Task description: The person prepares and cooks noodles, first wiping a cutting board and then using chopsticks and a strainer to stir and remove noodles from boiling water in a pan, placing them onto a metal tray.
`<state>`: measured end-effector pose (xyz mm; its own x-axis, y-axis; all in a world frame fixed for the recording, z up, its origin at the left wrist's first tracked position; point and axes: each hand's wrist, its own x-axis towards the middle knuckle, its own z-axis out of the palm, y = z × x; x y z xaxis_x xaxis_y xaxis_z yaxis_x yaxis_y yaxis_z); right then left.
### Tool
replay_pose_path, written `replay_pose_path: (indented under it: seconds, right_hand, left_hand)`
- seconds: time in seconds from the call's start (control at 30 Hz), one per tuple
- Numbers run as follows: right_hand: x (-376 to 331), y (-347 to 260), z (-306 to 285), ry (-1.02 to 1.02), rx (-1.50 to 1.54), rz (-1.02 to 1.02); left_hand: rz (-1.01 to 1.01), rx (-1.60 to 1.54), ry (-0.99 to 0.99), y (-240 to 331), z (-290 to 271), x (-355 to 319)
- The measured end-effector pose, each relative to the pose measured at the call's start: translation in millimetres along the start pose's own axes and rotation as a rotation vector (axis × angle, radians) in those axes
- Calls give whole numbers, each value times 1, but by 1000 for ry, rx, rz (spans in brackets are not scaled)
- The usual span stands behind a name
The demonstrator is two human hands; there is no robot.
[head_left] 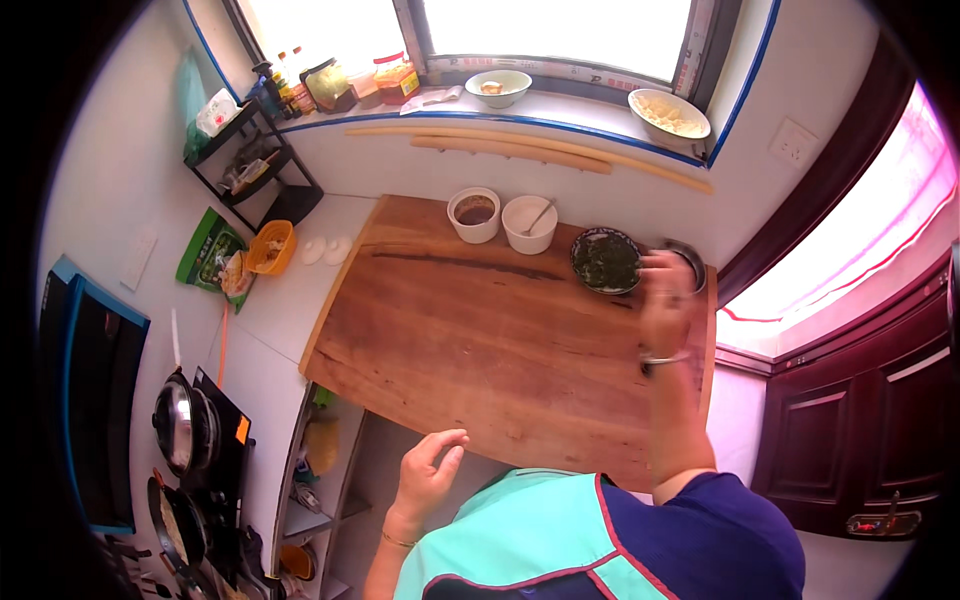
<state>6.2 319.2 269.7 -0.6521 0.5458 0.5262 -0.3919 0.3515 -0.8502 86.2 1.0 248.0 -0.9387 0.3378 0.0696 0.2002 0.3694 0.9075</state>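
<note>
A patterned bowl (577, 273) is seen just left of the right hand (664, 300), whose grip cannot be told; the left hand (424, 478) is unclenched.

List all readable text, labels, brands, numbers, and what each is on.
None reads reliably:
Green pouch: printed, too small.
Window frame: red and dark print, too small.
Red-lidded jar: label, too small.
White packet on the black rack: red mark, too blurred.
Orange tag: any marks too small.
</note>
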Motion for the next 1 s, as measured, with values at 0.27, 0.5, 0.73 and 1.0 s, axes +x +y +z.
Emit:
replay_pose_path:
  seconds: [0.27,0.5,0.73,1.0]
  right_hand:
    - [-40,-26,-54,-69,-205,-167]
    - [-208,-120,99,-1096,300,-183]
    - [-272,-165,161,-1153,207,-406]
    - [-257,-177,219,-1018,420,-192]
  left_hand:
    - [24,-78,30,-22,-18,-16]
    - [212,8,176,-8,-75,-100]
    - [-191,-278,790,-71,-135,-278]
    - [-250,-294,774,-78,-135,-296]
